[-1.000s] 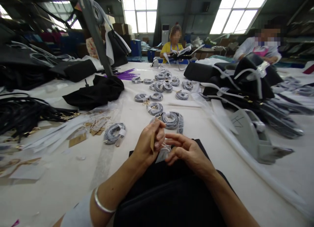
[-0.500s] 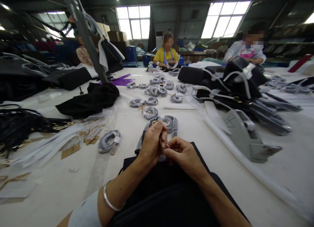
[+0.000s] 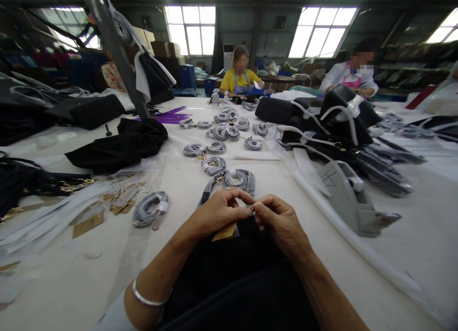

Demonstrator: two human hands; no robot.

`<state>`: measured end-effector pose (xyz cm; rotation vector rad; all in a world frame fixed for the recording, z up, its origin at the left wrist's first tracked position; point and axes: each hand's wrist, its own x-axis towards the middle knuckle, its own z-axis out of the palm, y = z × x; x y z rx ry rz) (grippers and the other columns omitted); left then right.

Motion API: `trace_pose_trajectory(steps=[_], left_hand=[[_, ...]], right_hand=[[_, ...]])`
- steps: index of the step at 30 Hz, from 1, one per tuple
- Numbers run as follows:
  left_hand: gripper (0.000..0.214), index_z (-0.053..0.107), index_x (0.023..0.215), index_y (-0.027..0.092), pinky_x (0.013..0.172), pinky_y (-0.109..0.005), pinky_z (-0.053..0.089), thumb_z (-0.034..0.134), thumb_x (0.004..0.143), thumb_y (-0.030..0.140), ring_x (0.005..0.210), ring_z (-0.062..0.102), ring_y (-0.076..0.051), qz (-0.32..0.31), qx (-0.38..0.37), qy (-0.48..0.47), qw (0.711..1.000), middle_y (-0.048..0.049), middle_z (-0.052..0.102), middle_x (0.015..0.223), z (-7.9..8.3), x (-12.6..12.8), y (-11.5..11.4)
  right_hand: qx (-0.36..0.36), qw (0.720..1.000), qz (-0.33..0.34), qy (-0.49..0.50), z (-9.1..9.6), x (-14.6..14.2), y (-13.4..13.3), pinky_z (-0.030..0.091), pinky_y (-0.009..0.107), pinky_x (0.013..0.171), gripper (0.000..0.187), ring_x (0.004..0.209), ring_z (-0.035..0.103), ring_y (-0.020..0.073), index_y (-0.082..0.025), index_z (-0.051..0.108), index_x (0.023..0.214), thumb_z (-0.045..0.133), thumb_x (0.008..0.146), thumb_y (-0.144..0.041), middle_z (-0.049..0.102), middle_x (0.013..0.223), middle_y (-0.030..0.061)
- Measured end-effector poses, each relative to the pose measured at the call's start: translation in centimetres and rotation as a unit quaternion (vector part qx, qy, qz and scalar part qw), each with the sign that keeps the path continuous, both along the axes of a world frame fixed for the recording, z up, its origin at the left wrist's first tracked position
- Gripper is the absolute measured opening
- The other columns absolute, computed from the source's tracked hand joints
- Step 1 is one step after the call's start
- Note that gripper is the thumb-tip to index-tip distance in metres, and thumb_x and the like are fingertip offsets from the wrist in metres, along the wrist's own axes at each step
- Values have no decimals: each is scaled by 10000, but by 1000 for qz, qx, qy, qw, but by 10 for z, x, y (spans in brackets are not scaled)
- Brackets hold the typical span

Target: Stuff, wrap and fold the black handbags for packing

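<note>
Over a black bag [image 3: 236, 283] in front of me, both hands meet fingertip to fingertip. My left hand [image 3: 218, 212] is closed in a pinch on a thin pale string [image 3: 255, 206]. From beneath its palm hangs a brown hang tag [image 3: 225, 232] with a clear edge beside it. The same string runs into my right hand [image 3: 281, 221], whose thumb and forefinger are pressed together on it. Just beyond the hands lies a coiled grey strap [image 3: 239, 180] in wrapping with a gold clasp. What the curled lower fingers hold is hidden.
More coiled straps [image 3: 216, 147] run up the table, and one coil [image 3: 150, 209] lies left. Loose brown tags [image 3: 88, 224] are further left. A grey tape dispenser [image 3: 343, 197] and black bags [image 3: 322, 116] stand right. Co-workers [image 3: 240, 80] sit across the table.
My left hand has turned from upright to lower and flatter, exposing the brown tag under it. The string now shows between both hands' fingertips. The view has shifted slightly.
</note>
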<state>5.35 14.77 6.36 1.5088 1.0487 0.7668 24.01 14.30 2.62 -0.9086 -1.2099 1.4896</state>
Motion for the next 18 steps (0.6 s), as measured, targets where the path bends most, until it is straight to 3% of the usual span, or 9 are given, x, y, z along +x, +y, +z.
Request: trace_pose_trajectory(steps=[3, 7, 10, 14, 18], left_hand=[[231, 702, 918, 164, 537, -198, 341, 666, 778, 344, 598, 451, -84, -22, 25, 52, 998, 31, 548, 669, 6, -7, 1], [251, 685, 820, 145, 585, -214, 361, 647, 796, 392, 637, 484, -102, -54, 1, 27, 998, 13, 590, 700, 7, -10, 4], [289, 685, 799, 148, 646, -235, 395, 630, 809, 431, 693, 535, -130, -32, 17, -6, 999, -7, 617, 726, 3, -8, 7], [266, 610, 747, 152, 818, -269, 419, 595, 844, 399, 826, 588, -157, 25, 12, -119, 992, -32, 656, 806, -2, 0, 10], [305, 492, 716, 176, 656, -226, 411, 575, 861, 431, 581, 504, -101, 58, -45, -203, 976, 51, 477, 538, -7, 8, 10]], right_hand=[[1, 1000, -21, -16, -2, 1, 1, 400, 207, 500, 202, 547, 516, 93, -188, 681, 791, 753, 778, -376, 606, 607, -24], [24, 997, -50, -59, -3, 2, 3, 416, 229, 533, 199, 533, 520, 94, -190, 716, 865, 743, 791, -373, 618, 602, -20], [34, 998, -59, -14, -2, 3, 3, 440, 237, 588, 175, 579, 539, 99, -211, 724, 912, 735, 803, -348, 643, 654, -15], [6, 997, 21, 77, 4, 4, 0, 468, 251, 627, 115, 682, 597, 117, -218, 692, 836, 710, 828, -331, 709, 952, 34], [-20, 991, 89, 96, 8, 6, -4, 491, 283, 671, 147, 858, 640, 181, -216, 641, 800, 673, 858, -347, 686, 1100, 57]])
